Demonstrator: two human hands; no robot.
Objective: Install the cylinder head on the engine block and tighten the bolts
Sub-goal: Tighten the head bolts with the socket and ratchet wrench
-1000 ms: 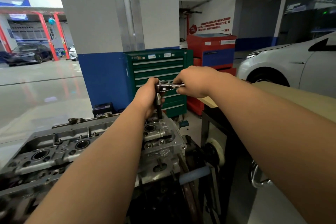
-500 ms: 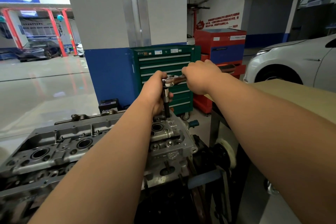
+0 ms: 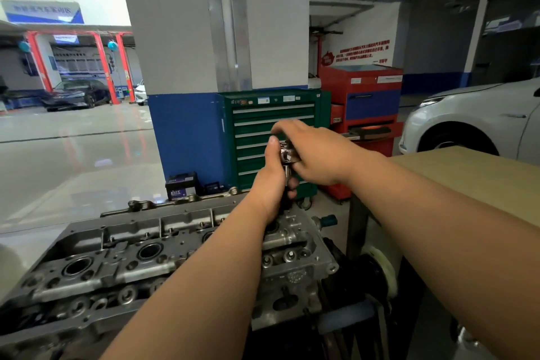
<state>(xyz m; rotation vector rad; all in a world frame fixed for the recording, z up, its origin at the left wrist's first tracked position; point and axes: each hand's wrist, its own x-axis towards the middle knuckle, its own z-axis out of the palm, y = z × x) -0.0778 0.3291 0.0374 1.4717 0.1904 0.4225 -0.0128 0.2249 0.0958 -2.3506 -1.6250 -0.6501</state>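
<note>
The grey metal cylinder head (image 3: 122, 260) lies across an engine stand in the lower half of the view, with round spark plug wells along its top. A chrome ratchet (image 3: 289, 155) with a dark extension stands upright over the head's far right end. My left hand (image 3: 273, 184) grips the extension just below the ratchet head, thumb pointing up. My right hand (image 3: 315, 152) is wrapped over the ratchet's handle, which it hides. The bolt under the extension is hidden by my left hand.
A green tool chest (image 3: 271, 137) and a red one (image 3: 365, 102) stand behind against a blue-and-white pillar (image 3: 187, 137). A cardboard-covered table (image 3: 473, 181) is at right, a white car (image 3: 479, 120) beyond it. A small battery (image 3: 181, 185) sits on the floor.
My right hand has swung the ratchet handle from the right toward the far side, over the extension. The left hand stays on the extension. The camera has shifted slightly.
</note>
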